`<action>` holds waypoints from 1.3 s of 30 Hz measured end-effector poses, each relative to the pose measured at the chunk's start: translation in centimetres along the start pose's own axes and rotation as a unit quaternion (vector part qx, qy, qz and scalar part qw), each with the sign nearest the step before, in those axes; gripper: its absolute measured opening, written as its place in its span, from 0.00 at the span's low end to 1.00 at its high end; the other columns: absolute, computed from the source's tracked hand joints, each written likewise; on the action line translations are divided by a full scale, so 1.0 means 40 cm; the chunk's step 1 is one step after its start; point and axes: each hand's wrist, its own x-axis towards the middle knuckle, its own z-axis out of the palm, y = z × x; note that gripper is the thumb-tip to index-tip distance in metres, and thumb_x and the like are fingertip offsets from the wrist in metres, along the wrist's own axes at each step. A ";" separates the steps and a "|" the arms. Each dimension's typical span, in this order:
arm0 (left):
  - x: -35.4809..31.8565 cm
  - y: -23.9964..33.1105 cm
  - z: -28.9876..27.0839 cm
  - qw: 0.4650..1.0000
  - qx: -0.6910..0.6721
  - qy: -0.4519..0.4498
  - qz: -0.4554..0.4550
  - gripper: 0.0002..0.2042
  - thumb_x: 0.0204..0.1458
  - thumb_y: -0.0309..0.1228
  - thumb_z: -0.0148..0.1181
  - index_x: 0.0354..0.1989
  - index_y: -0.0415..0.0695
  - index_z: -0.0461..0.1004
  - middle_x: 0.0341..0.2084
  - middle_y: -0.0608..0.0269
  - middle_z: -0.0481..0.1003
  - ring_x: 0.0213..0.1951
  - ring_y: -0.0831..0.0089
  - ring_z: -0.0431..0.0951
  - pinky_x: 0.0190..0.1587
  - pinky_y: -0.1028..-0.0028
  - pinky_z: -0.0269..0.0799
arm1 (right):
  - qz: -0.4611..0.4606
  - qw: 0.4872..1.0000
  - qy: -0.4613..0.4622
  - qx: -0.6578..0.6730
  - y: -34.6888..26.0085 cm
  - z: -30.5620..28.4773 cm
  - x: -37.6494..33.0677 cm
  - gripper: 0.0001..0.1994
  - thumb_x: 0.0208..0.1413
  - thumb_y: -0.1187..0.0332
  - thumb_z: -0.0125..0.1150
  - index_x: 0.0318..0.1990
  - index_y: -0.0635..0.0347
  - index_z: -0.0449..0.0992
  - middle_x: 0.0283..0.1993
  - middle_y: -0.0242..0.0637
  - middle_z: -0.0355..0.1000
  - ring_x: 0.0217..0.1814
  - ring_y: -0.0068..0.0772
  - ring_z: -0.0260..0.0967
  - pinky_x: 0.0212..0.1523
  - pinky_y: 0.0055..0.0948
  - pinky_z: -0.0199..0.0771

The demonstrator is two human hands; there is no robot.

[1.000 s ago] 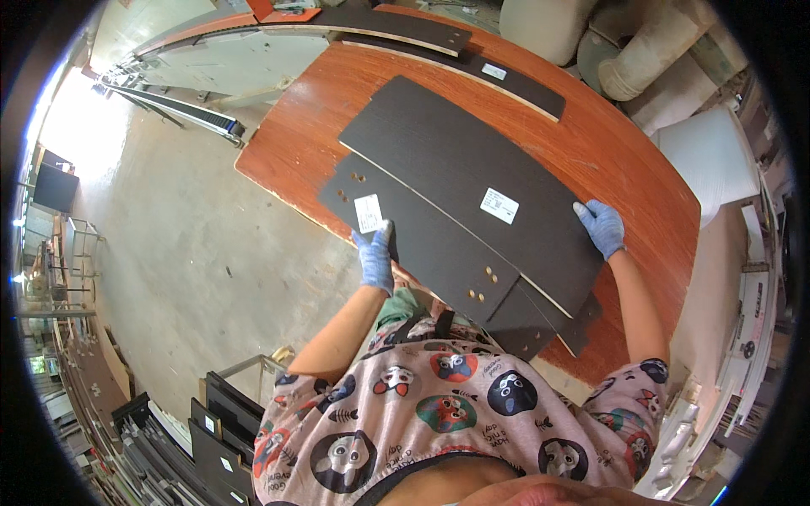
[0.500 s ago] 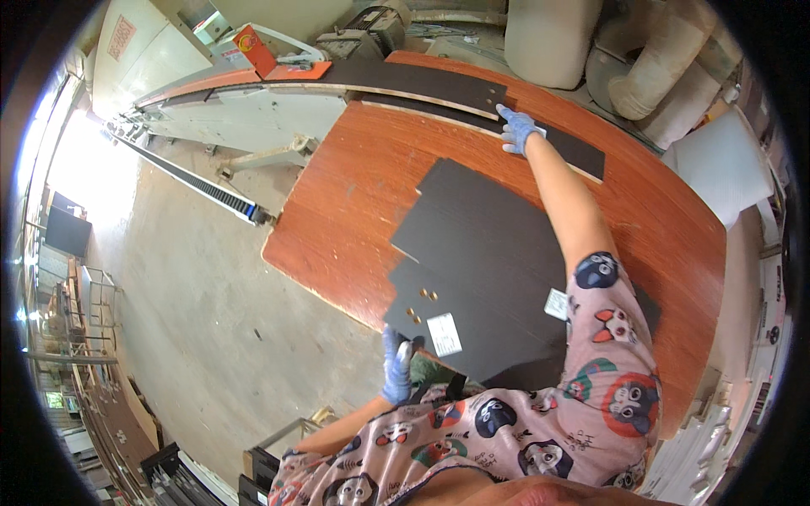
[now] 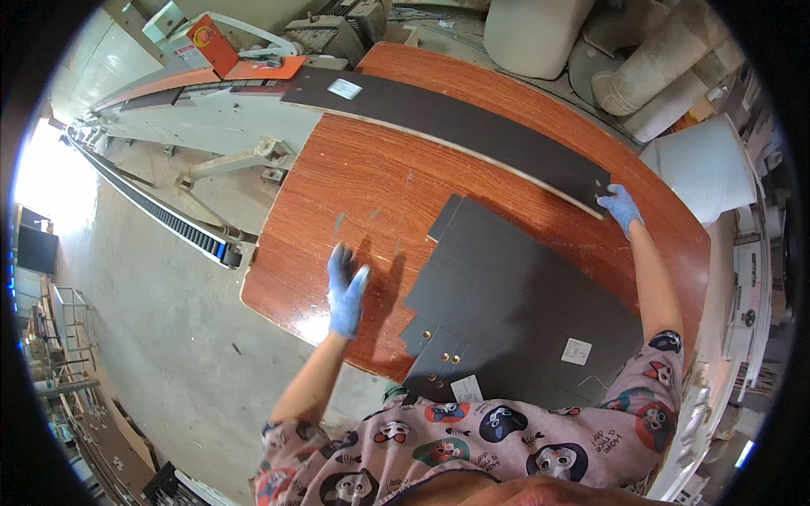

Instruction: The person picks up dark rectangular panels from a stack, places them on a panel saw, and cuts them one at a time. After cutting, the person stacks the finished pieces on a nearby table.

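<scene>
A long dark board (image 3: 456, 126) lies across the far side of the wooden table, with a white label at its left end and small holes near its right end. My right hand (image 3: 623, 207) is closed on that right end, fingers over the top face near the holes; the thumb is partly hidden. My left hand (image 3: 346, 293), in a blue glove like the right, is above the left part of the table with fingers apart and nothing in it. Close to my body rests a pile of dark panels (image 3: 515, 295), some with brass-coloured holes and white labels (image 3: 576, 351).
The reddish wooden table (image 3: 380, 185) adjoins a long machine bed (image 3: 211, 122) with an orange part (image 3: 266, 67). A roller track (image 3: 181, 211) stands at the left above the concrete floor. Ducting (image 3: 650, 76) and a white foam roll (image 3: 704, 169) are beyond the right edge.
The long board has slid right, away from the machine, with my right hand at its end. A second board beneath no longer shows separately. My left hand has risen from the panel pile to above the table.
</scene>
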 end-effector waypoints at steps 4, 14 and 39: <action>0.222 0.026 0.129 0.986 0.008 -0.122 -0.111 0.35 0.53 0.38 0.55 0.65 0.42 0.43 0.60 0.49 0.56 0.59 0.63 0.60 0.56 0.68 0.60 | -0.175 0.949 0.028 -0.261 -0.277 0.008 -0.031 0.45 0.37 0.43 0.64 0.63 0.53 0.55 0.64 0.48 0.54 0.67 0.46 0.48 0.64 0.39 0.50; 0.524 -0.006 0.536 0.854 -0.182 -0.235 -0.427 0.19 0.42 0.48 0.62 0.31 0.46 0.69 0.22 0.61 0.67 0.22 0.67 0.66 0.33 0.64 0.68 | -0.127 0.966 -0.208 -0.086 -0.592 0.186 0.128 0.41 0.42 0.38 0.58 0.55 0.66 0.65 0.57 0.53 0.62 0.60 0.45 0.60 0.58 0.37 0.59; 0.545 -0.007 0.585 0.852 -0.121 -0.231 -0.454 0.17 0.37 0.47 0.61 0.31 0.49 0.71 0.26 0.66 0.70 0.30 0.70 0.70 0.37 0.65 0.69 | 0.026 0.944 -0.215 0.250 -0.490 0.248 0.141 0.26 0.45 0.55 0.62 0.46 0.67 0.72 0.45 0.42 0.72 0.43 0.37 0.69 0.50 0.27 0.65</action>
